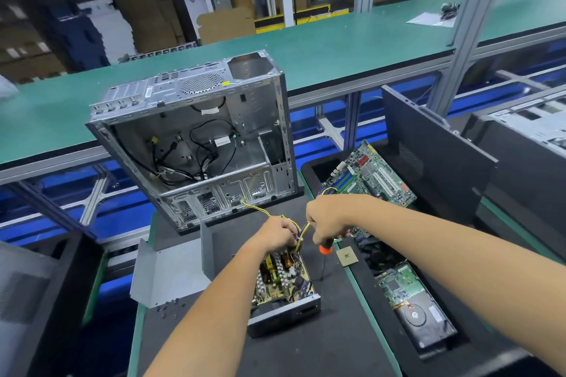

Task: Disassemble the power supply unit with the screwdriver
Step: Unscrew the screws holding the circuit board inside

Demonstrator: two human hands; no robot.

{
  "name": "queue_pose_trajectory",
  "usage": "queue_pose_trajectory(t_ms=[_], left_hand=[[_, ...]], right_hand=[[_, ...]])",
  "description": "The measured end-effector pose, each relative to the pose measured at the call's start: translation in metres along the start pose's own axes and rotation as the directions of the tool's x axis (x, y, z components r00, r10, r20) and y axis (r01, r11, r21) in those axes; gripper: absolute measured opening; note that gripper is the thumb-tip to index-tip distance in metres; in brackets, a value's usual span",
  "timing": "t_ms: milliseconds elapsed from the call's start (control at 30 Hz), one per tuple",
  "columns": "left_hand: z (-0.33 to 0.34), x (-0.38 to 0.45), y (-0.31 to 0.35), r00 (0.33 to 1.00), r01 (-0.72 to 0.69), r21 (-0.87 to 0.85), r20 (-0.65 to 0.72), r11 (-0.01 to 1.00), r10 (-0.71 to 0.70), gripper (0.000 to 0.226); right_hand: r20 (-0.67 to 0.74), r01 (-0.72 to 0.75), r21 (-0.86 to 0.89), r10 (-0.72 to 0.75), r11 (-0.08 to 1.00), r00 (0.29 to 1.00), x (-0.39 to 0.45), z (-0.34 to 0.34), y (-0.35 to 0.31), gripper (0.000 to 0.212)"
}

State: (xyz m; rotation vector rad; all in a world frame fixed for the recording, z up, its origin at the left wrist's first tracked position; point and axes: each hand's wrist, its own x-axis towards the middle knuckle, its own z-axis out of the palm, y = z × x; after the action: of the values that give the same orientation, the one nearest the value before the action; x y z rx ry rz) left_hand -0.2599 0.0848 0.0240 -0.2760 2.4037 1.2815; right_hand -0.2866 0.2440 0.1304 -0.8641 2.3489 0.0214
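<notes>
Above the open supply, your left hand and right hand both clamped its wires, the screwdriver hanging point-down from your right fingers.

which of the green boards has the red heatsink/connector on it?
The motherboard leaning in the tray beyond the right hand. The board on the hard drive and the power supply unit board show none.

An emptied computer case stands open on the dark mat. Right of it lies a motherboard; nearer than that, a loose processor chip and a hard drive. Small screws sit left-front.
</notes>
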Motion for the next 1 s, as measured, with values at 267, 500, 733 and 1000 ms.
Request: queue_pose_trajectory(t_ms=[267,500,733,1000], left_hand=[[-0.006,0.015,0.0,0.97,0.233,-0.312,0.0,0.921,-0.245,0.047],[-0.003,0.016,0.004,0.897,0.221,-0.572,-0.198,0.79,-0.395,0.004],[-0.012,0.009,-0.005,0.867,0.112,-0.73,-0.26,0.674,-0.425,0.009],[-0.008,-0.007,-0.013,0.974,-0.156,-0.452,-0.217,0.878,0.061,0.005]], right_hand=[[0.019,-0.028,-0.024,0.029,0.999,0.999,0.0,0.001,-0.004,0.03],[0.016,-0.027,-0.02,0.028,0.999,0.999,0.0,-0.001,-0.009,0.031],[0.028,-0.012,-0.049,0.014,0.999,1.0,0.001,-0.005,-0.01,0.018],[0.046,-0.017,-0.017,0.018,1.0,0.999,0.006,-0.007,-0.008,0.018]])
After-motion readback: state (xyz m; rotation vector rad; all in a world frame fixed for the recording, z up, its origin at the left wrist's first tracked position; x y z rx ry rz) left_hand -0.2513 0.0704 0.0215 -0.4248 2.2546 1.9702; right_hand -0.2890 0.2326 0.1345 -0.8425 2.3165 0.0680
